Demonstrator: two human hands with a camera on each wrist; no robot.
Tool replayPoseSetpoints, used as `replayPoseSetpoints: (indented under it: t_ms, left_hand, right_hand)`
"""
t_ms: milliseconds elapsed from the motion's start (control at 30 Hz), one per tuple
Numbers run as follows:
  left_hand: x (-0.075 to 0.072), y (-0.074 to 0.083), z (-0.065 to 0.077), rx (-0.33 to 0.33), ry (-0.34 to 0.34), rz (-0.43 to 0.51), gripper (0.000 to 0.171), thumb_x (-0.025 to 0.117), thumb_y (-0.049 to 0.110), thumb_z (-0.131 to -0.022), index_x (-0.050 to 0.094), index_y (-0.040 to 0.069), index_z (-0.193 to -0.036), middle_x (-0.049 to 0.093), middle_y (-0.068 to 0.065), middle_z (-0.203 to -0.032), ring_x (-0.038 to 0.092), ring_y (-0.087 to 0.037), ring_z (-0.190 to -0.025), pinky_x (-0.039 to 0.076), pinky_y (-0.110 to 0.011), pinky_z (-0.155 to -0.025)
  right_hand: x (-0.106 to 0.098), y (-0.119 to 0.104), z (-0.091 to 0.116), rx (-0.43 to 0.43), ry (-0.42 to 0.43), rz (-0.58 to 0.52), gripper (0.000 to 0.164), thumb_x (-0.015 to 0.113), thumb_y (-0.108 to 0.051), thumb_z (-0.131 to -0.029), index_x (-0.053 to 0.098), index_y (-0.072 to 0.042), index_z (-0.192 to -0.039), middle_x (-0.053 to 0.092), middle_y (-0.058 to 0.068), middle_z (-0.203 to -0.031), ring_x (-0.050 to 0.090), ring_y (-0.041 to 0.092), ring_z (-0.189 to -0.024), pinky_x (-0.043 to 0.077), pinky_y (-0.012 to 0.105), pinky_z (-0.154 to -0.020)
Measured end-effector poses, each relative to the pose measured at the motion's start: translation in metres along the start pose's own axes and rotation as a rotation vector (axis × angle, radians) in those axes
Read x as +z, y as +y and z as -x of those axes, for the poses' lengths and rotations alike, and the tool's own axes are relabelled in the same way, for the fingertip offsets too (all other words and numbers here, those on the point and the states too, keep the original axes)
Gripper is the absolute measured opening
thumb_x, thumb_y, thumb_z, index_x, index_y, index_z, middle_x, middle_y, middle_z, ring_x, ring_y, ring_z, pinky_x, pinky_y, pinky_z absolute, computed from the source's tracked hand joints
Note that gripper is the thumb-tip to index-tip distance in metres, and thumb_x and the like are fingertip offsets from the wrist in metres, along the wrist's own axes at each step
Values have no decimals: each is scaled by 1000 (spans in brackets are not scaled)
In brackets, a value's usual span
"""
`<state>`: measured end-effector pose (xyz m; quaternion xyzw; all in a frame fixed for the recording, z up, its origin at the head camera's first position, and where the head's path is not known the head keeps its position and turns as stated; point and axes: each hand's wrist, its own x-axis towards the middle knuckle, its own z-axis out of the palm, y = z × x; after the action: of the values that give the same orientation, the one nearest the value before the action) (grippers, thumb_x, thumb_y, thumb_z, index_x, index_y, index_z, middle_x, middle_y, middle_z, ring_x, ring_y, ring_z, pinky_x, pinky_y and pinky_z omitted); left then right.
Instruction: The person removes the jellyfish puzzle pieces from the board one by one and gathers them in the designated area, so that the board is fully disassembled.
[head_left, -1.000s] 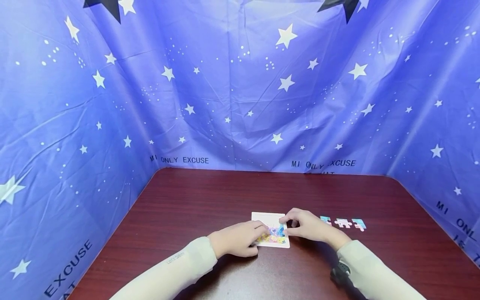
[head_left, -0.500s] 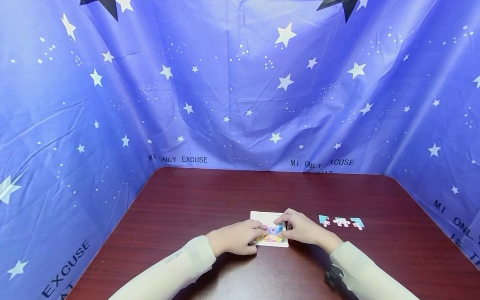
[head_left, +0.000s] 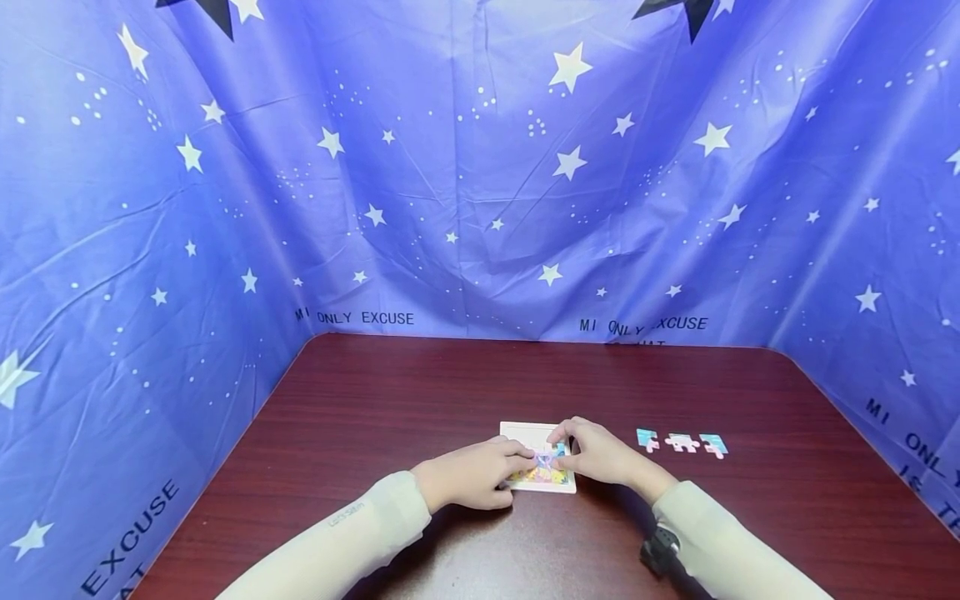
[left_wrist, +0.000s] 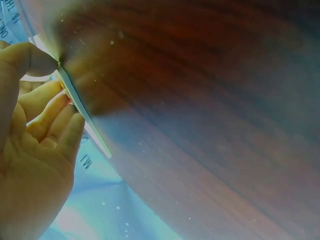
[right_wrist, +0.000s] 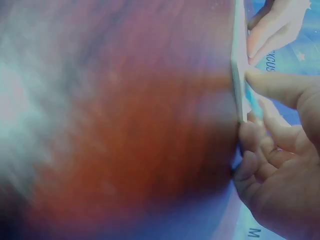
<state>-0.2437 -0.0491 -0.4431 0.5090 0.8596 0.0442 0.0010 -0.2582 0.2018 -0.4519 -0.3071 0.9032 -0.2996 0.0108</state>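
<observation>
A white-framed jigsaw puzzle tray (head_left: 517,430) lies flat on the table, its lower part filled with colourful picture pieces. My left hand (head_left: 468,477) rests on the tray's left side; its fingers stretch over the picture and its thumb lies at the near left corner. In the left wrist view the left thumb (left_wrist: 42,62) touches the tray's edge (left_wrist: 82,110). Over the tray's right part, my right hand (head_left: 600,452) pinches a small blue puzzle piece (right_wrist: 254,103) between thumb and index finger. Those fingers partly hide the piece.
Several loose pieces lie in a row right of the tray: a corner piece (head_left: 646,441), a pale pink piece (head_left: 682,443) and another blue-and-pink piece (head_left: 715,445). A starry blue cloth (head_left: 450,167) hangs around the dark red wooden table (head_left: 390,383).
My right hand has moved slightly left, from the tray's right edge to over its right part, still pinching the puzzle piece. The left hand stays on the tray.
</observation>
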Motion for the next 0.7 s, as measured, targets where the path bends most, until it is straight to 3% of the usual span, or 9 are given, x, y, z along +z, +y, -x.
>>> replayPoseSetpoints:
  t_ms: [467,600,700]
  left_hand:
    - [2,-1,0,33,35,-30,52,67,19,-85,61,6,-136,56,-5,-138,52,-15,-126,34,-20,-108]
    - [1,0,0,17,30,-39,55,68,19,-85,59,12,-139,57,-3,-135,53,-13,-123,37,-20,-106]
    - [0,3,-2,4,35,-51,56,68,20,-85,59,19,-141,59,0,-127,54,-9,-112,42,-19,-98]
  right_hand:
    - [-6,-2,-1,-12,-38,-85,21,74,-9,-90,56,-13,-101,63,-4,-87,56,9,-76,45,28,-67]
    - [-7,-3,-1,-8,-46,-100,22,74,-9,-89,55,-13,-100,65,-3,-87,58,10,-78,46,29,-67]
    - [-6,-2,-2,2,-50,-112,23,75,-9,-89,56,-13,-100,64,-3,-86,58,10,-78,46,28,-67]
